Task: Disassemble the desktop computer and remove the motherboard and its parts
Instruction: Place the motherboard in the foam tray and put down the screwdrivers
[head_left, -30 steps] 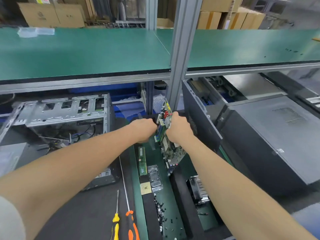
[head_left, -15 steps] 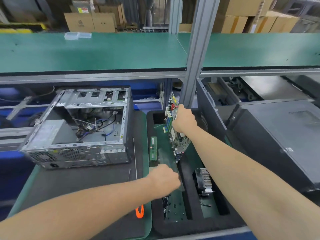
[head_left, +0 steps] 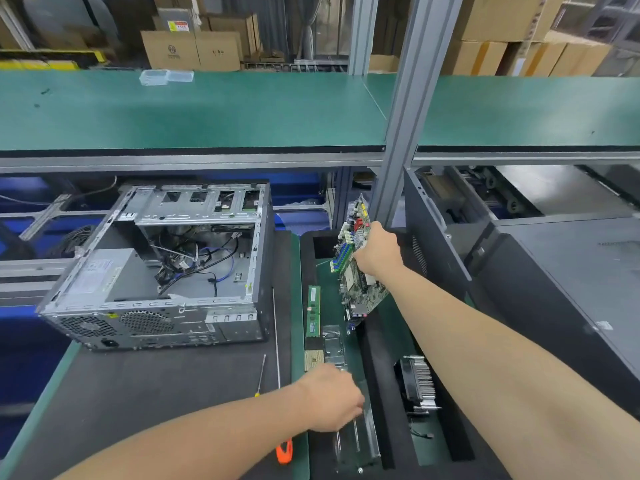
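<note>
Near the tabletop's [head_left: 138,393] front edge, the left hand [head_left: 332,398] is curling its fingers down over a blurred metal part [head_left: 358,439] in the black foam tray [head_left: 375,375]; whether it is gripping that part cannot be told. An orange-handled screwdriver [head_left: 284,451] is lying just left of the tray. Farther back, a memory stick [head_left: 313,311] is lying flat in the tray. Beyond it, the right hand [head_left: 377,252] is gripping the motherboard [head_left: 362,292], holding it tilted on edge over the tray's far end. The opened computer case [head_left: 166,271] is sitting toward the tabletop's left rear.
</note>
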